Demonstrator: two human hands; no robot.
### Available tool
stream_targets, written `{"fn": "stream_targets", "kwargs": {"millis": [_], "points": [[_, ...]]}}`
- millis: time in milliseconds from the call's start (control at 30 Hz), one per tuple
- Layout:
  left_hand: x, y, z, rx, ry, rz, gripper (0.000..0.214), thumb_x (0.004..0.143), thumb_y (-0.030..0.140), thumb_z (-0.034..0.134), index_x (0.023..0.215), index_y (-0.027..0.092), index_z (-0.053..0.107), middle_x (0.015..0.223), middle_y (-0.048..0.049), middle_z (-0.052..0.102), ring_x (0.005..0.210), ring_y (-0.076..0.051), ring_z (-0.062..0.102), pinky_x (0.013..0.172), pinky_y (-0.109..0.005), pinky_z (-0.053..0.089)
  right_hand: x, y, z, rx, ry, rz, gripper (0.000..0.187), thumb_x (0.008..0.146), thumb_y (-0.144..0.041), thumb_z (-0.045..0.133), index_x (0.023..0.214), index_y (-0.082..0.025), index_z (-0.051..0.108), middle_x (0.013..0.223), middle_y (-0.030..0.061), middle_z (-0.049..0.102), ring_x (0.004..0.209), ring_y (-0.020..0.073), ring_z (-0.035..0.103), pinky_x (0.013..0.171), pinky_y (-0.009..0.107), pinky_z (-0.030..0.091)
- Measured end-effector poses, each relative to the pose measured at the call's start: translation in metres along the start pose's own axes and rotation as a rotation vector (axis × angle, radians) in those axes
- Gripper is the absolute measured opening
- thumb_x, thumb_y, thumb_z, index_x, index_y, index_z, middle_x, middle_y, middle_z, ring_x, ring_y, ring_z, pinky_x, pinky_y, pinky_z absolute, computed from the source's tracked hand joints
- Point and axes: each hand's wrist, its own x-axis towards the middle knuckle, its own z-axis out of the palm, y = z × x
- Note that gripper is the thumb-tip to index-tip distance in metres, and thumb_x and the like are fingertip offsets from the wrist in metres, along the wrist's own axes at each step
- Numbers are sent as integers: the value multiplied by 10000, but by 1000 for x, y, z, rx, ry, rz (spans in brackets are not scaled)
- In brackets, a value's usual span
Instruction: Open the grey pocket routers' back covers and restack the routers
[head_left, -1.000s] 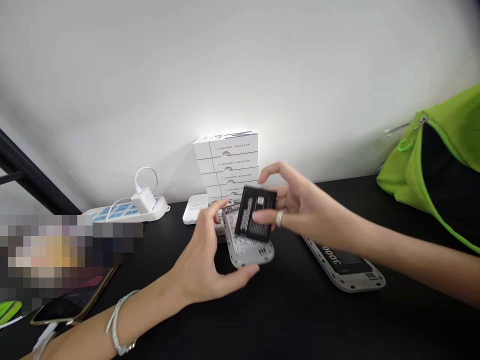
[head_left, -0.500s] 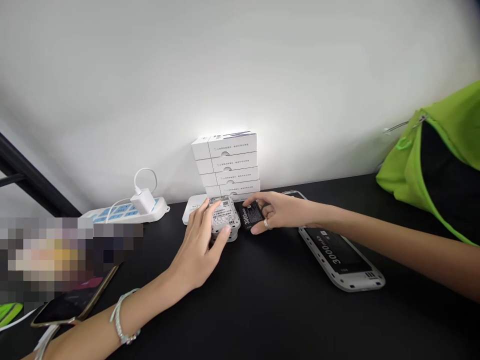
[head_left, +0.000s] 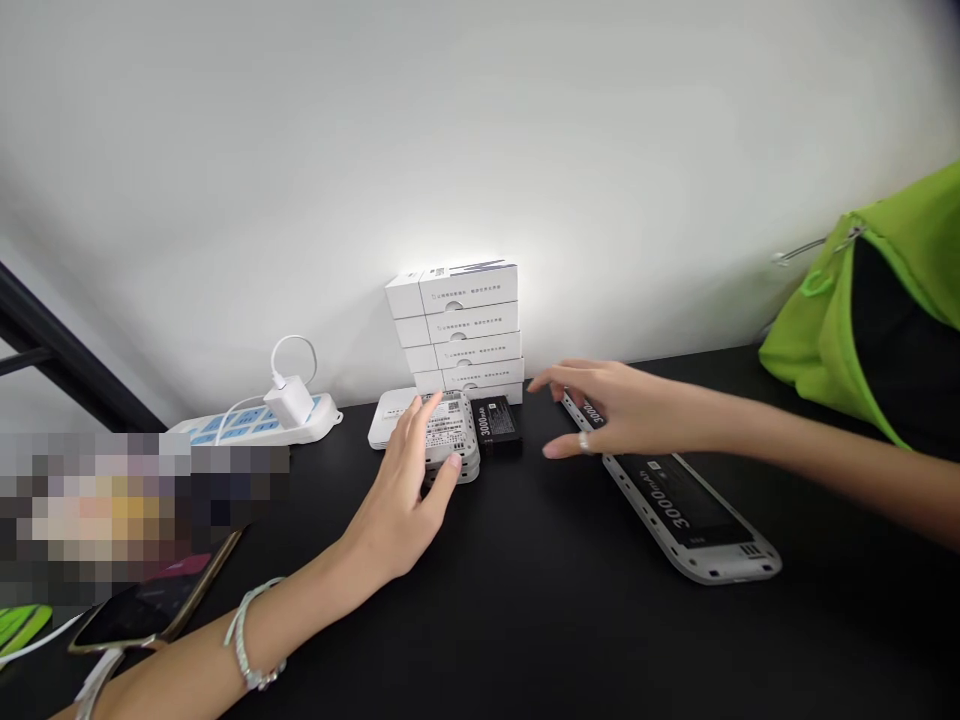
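A small stack of grey device shells [head_left: 454, 440] lies on the black table [head_left: 525, 620], with its labelled inside face up. My left hand [head_left: 397, 500] rests against its near side, fingers loosely spread and touching it. A black battery [head_left: 496, 424] lies just right of the stack, with no hand on it. My right hand [head_left: 607, 408], wearing a ring, hovers with fingers stretched out over the far end of a row of open grey devices [head_left: 679, 510] with black batteries marked 3000.
A pile of white boxes [head_left: 459, 325] stands against the wall behind the stack. A white flat device [head_left: 390, 415], a power strip with a white charger [head_left: 259, 415], a phone [head_left: 150, 605] at the left, and a green bag [head_left: 877, 310] at the right.
The grey shell and the battery, held up a second ago, went down to the table. My right hand let go of the battery and moved right toward the open devices.
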Motion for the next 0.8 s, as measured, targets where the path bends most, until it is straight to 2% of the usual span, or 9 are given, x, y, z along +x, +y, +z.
{"fn": "stream_targets", "kwargs": {"millis": [100, 200, 267, 333, 467, 567, 667, 733, 800], "points": [[0, 0, -1, -15, -4, 17, 575, 1014, 408, 342, 1529, 319, 101, 1615, -30, 151, 1486, -257, 91, 1185, -541, 188, -10, 23, -14, -125, -111, 95, 857, 676, -759, 608, 1359, -252, 495, 1382, 133, 492, 1262, 413, 448, 960, 510, 444], [-1, -1, -2, -12, -1, 27, 595, 1018, 409, 333, 1536, 326, 53, 1618, -18, 141, 1487, -246, 87, 1190, -526, 180, -11, 40, -16, -141, -219, 150, 963, 704, -780, 553, 1465, -214, 389, 1503, 139, 396, 1360, 428, 351, 1055, 542, 368], [-2, -1, 0, 6, 5, 31, 602, 1022, 417, 319, 1537, 328, 19, 1624, -18, 106, 1489, -246, 69, 1188, -528, 181, -9, 46, -13, -118, -217, 146, 987, 702, -780, 554, 1482, -205, 364, 1507, 135, 403, 1356, 422, 368, 1067, 528, 361], [-3, -1, 1, 47, 26, 52, 609, 1022, 428, 312, 1536, 324, 3, 1628, -26, 69, 1490, -254, 42, 1182, -540, 184, -6, 48, -9, -107, -193, 163, 991, 671, -782, 582, 1468, -226, 387, 1443, 138, 483, 1309, 428, 430, 1028, 525, 395], [-6, 5, 2, 190, 112, 178, 635, 1007, 411, 367, 1534, 295, 31, 1622, -81, 59, 1482, -300, 68, 1159, -580, 199, 0, 46, -2, -114, -91, 165, 928, 659, -773, 590, 1393, -222, 456, 1358, 161, 532, 1261, 432, 458, 953, 518, 443], [-9, 11, -1, 301, 184, 389, 629, 967, 341, 468, 1500, 262, 143, 1584, -137, 152, 1438, -337, 193, 1124, -589, 252, 2, 39, -1, -153, 45, 129, 885, 694, -746, 573, 1359, -178, 436, 1322, 184, 516, 1209, 409, 490, 940, 514, 444], [-14, 15, -1, 255, 173, 583, 606, 914, 297, 571, 1416, 289, 232, 1509, -151, 243, 1244, -307, 445, 1003, -533, 416, -5, 16, -3, -206, 159, 82, 868, 702, -768, 550, 1328, -180, 427, 1256, 171, 522, 1147, 394, 521, 913, 518, 452], [-21, 17, 3, 120, 97, 591, 652, 894, 301, 611, 1397, 309, 197, 1473, -152, 265, 1063, -245, 539, 884, -464, 503, -17, -7, -1, -210, 166, 41, 844, 691, -782, 553, 1289, -194, 454, 1192, 148, 541, 1115, 390, 533, 887, 513, 464], [-28, 20, 7, -17, 1, 499, 738, 869, 338, 650, 1405, 318, 143, 1474, -158, 260, 971, -213, 560, 810, -423, 540, -32, -33, 8, -172, 123, -27, 811, 672, -775, 581, 1221, -186, 489, 1119, 132, 552, 1032, 365, 564, 831, 488, 492]]}}
